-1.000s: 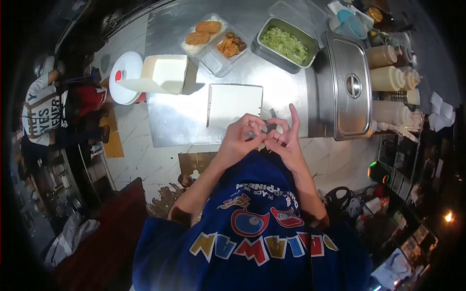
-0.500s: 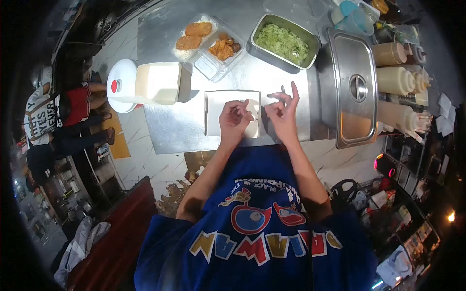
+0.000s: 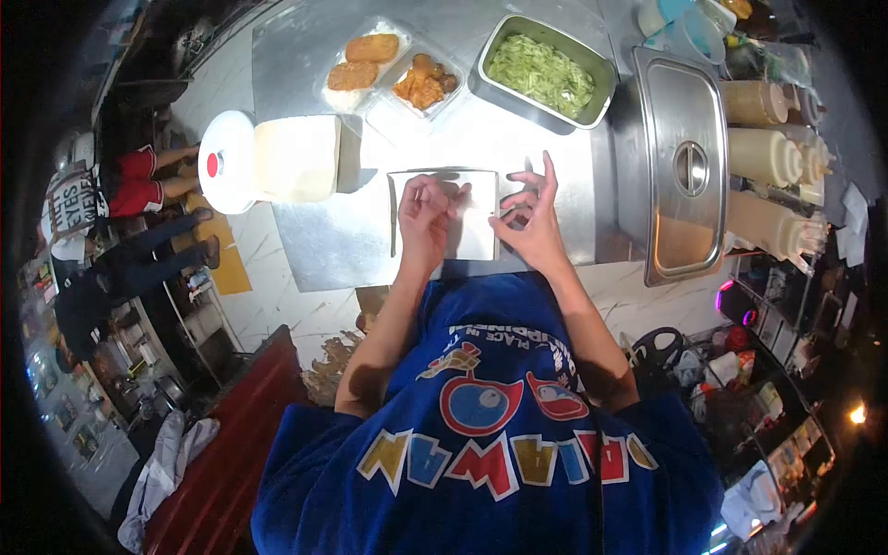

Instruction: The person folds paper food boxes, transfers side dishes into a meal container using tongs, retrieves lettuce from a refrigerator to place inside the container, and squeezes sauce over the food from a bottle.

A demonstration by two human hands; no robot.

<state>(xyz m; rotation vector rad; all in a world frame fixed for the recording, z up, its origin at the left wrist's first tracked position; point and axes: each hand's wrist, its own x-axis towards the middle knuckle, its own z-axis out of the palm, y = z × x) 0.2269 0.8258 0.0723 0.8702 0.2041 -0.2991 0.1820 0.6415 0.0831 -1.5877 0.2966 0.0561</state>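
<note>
An open white paper box (image 3: pixel 476 242) lies on the steel table in front of me. My left hand (image 3: pixel 427 211) is over its left half, fingers curled inward; what they hold, if anything, is hidden. At the right edge of the box is my right hand (image 3: pixel 534 222), thumb and forefinger pinched on the side wall, other fingers raised. Beyond, a clear plastic container (image 3: pixel 407 116) has a compartment of orange-brown food, with two breaded patties (image 3: pixel 363 63) on rice beside it. Shredded green vegetable (image 3: pixel 541 79) fills a steel pan (image 3: pixel 599 109).
A lidded steel pan (image 3: pixel 684 213) stands on the right, with several sauce bottles (image 3: pixel 763 155) behind it. To the left are a stack of paper boxes (image 3: pixel 298 159) and a round white lid (image 3: pixel 225 165). Other people (image 3: pixel 120 199) stand farther left; a red bench (image 3: pixel 217 444) is lower left.
My right hand has come left and slightly down, to the edge of the box. The left hand has shifted a little left, still curled. The view has moved slightly.
</note>
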